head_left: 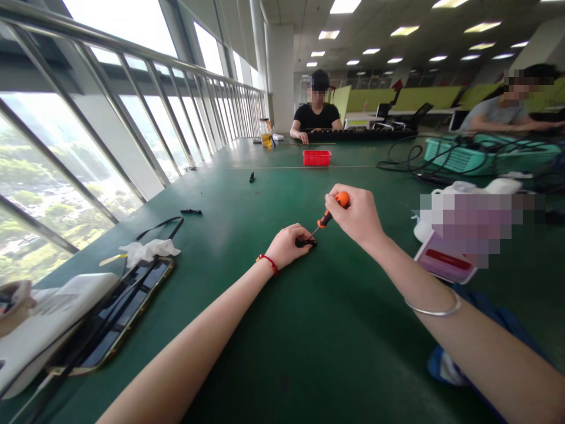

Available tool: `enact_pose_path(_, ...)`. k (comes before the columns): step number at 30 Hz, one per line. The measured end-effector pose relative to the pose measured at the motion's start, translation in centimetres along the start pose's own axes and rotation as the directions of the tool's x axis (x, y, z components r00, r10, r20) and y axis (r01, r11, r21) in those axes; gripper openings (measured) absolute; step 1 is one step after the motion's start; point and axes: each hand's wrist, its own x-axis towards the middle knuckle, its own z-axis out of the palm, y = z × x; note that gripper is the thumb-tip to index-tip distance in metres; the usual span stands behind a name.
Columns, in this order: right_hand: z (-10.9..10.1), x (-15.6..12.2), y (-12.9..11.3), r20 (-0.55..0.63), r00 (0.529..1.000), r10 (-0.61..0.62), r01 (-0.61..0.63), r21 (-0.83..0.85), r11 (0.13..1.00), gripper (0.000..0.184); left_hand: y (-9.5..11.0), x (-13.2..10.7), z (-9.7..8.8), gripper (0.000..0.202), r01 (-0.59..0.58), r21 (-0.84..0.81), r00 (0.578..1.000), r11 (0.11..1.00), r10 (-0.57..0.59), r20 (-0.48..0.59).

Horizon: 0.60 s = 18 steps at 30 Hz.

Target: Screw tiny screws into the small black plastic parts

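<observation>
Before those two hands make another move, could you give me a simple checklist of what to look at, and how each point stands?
1. Small black part held steady: ok, the left hand pinches it at the green tabletop.
2. Screwdriver gripped: ok, the right hand is closed around its orange and black handle.
3. Shaft aimed at the part: ok, it slants down toward it.
4. Tip seated in a screw: cannot tell, too small to see.
5. Black cables away from both hands: ok, they lie farther off to the right.
</observation>
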Motion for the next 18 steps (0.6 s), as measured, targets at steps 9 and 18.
enact_pose_path(9,-0.01,-0.11,-0.3,-0.005,1.0,-0.02,0.02,0.008,1.0,0.023,-0.02,-0.08,0.04,0.013,0.012,0.041,1.0,0.999,-0.012,0.004)
enact_pose_path(18,0.0,-0.13,-0.24,0.001,1.0,-0.02,0.02,-0.005,1.0,0.023,0.19,-0.13,-0.05,0.013,0.02,0.052,1.0,0.998,-0.02,0.001)
